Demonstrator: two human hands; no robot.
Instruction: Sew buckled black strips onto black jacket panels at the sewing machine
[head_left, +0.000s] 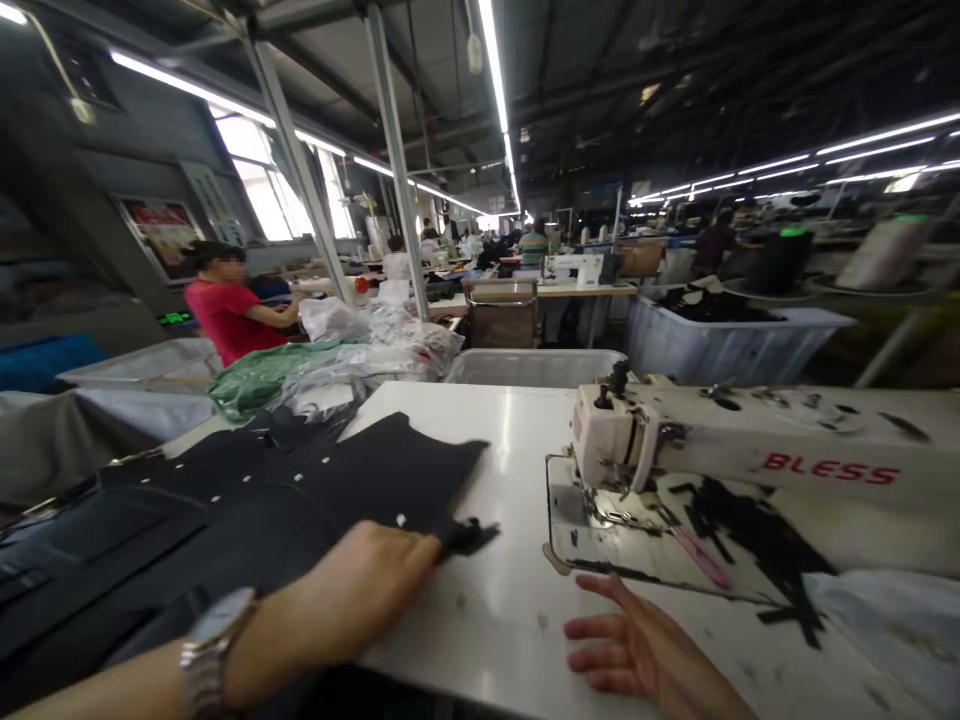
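A black fabric piece (pixel 405 460) with a notched edge and small white marks lies spread on the left of the white sewing table (pixel 517 620). My left hand (pixel 375 570), with a watch on its wrist, is closed at the fabric's near right corner. A small crumpled black bit (pixel 471 537) sticks out beyond its fingertips. To the right, my right hand (pixel 637 640) has its fingers spread and holds nothing. It hovers just in front of the white sewing machine (pixel 720 440). Pink-handled snips (pixel 697 555) and black fabric strips (pixel 757 535) lie on the machine bed.
A white plastic bag (pixel 892 620) sits at the right. Bagged green and clear-wrapped goods (pixel 300 370) are heaped behind the fabric. Beyond the table stand a translucent bin (pixel 536 365) and a larger one (pixel 720 345). A person in a red shirt (pixel 229 310) works at left.
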